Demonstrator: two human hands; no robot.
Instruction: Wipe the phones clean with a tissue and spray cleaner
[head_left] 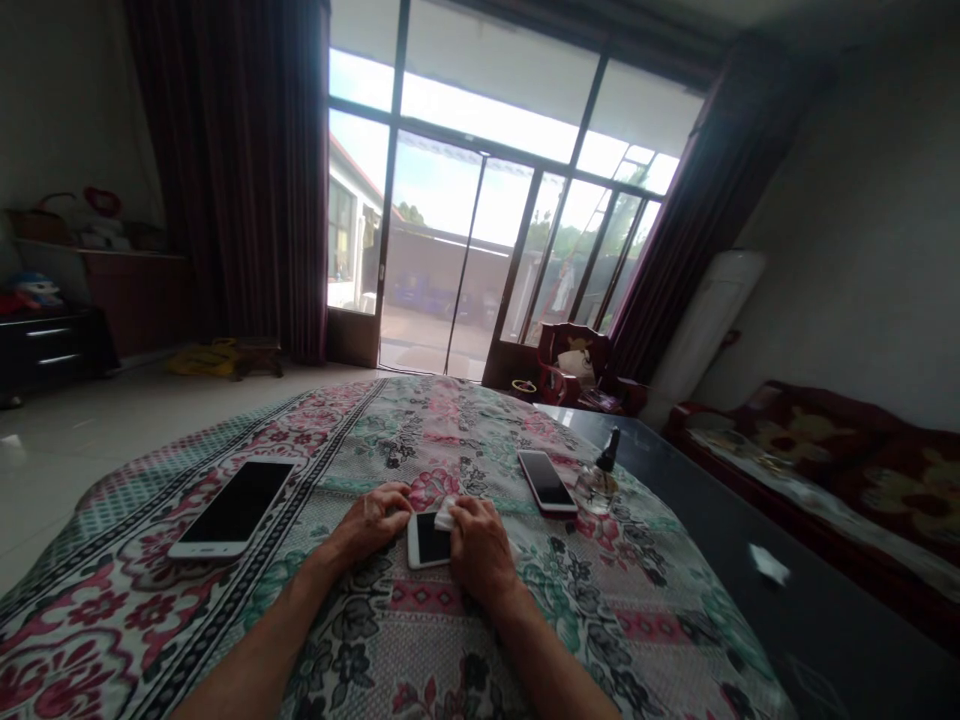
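A small white smartphone (430, 546) with a dark screen lies face up on the patterned tablecloth between my hands. My left hand (379, 515) has its fingers curled and holds this phone at its left edge. Pinched in my right hand (482, 545) is a crumpled white tissue (445, 514), pressed on the upper right part of the screen; my fingers hide the phone's right side. To the left lies a larger white smartphone (234, 508), screen up. Another white smartphone (547, 482) rests to the right, beside a clear bottle (598, 487) with a black top.
The floral tablecloth (352, 620) covers a rounded table. Along its right side runs a dark glossy table (720, 535) bearing a crumpled white paper piece (769, 565). A wooden sofa (832, 440) stands farther right, an armchair (574, 365) near the glass doors (450, 260).
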